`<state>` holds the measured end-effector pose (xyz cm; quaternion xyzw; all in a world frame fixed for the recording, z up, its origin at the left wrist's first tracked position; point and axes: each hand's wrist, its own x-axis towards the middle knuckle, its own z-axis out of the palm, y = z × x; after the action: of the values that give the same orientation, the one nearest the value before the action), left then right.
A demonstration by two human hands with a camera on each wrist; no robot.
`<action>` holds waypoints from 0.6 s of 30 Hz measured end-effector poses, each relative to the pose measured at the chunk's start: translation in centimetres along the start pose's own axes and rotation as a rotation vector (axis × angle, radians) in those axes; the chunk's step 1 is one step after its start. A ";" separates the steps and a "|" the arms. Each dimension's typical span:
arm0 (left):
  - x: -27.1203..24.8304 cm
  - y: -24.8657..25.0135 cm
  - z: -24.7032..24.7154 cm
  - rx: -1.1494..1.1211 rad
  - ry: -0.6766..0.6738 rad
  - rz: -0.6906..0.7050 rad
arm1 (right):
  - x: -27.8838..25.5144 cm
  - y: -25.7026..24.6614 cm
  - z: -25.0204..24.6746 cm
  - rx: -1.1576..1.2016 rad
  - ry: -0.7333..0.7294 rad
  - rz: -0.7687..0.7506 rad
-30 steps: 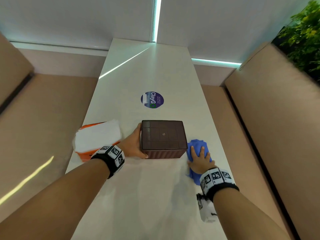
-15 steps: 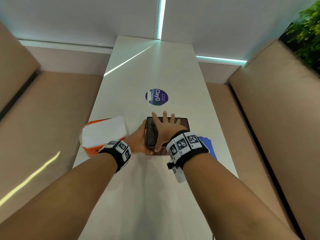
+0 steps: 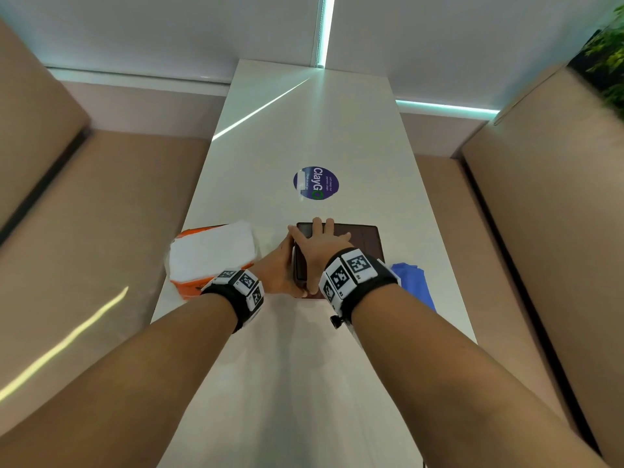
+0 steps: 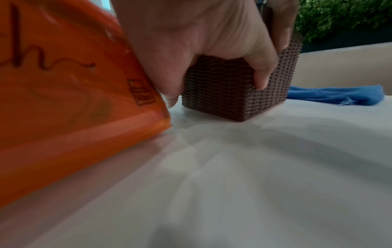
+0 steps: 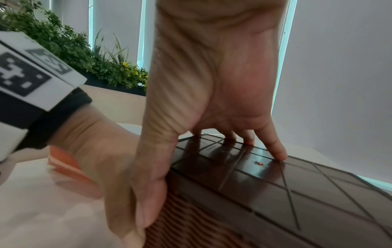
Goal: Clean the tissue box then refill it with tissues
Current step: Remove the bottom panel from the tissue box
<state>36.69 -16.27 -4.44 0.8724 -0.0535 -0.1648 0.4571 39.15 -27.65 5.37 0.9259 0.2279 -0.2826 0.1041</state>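
A dark brown woven tissue box (image 3: 364,244) stands on the white table (image 3: 304,366). My left hand (image 3: 278,268) grips its near left corner; in the left wrist view the thumb lies on the near face of the box (image 4: 229,97) and the fingers on the left side. My right hand (image 3: 320,244) lies across the lid (image 5: 275,193), fingertips (image 5: 280,156) on the top and thumb down the near side. A blue cloth (image 3: 413,285) lies loose right of the box. An orange tissue pack (image 3: 209,255) showing white tissues sits to the left.
A round purple sticker (image 3: 315,183) marks the table beyond the box. Tan benches (image 3: 101,231) flank the narrow table on both sides. Green plants (image 3: 607,45) stand at the far right. The orange pack (image 4: 63,109) sits very close to my left hand.
My right hand let go of the blue cloth, moved left over the box and settled on its lid. The left hand kept its hold on the box.
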 end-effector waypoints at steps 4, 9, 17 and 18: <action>0.2 -0.6 0.0 0.022 0.015 -0.010 | -0.1 0.2 -0.6 -0.018 -0.001 -0.018; 0.4 -0.7 0.0 0.030 0.000 -0.013 | -0.3 0.7 -0.9 -0.036 0.006 -0.059; 0.6 -0.2 -0.1 0.009 -0.042 -0.039 | -1.7 2.9 -3.7 0.308 0.079 -0.197; 0.6 0.0 0.0 0.036 -0.040 -0.043 | -2.2 3.2 -4.1 0.400 0.110 -0.233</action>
<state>37.26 -16.39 -4.56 0.8780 -0.0466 -0.1909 0.4365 41.05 -29.94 10.18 0.9096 0.2781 -0.2812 -0.1272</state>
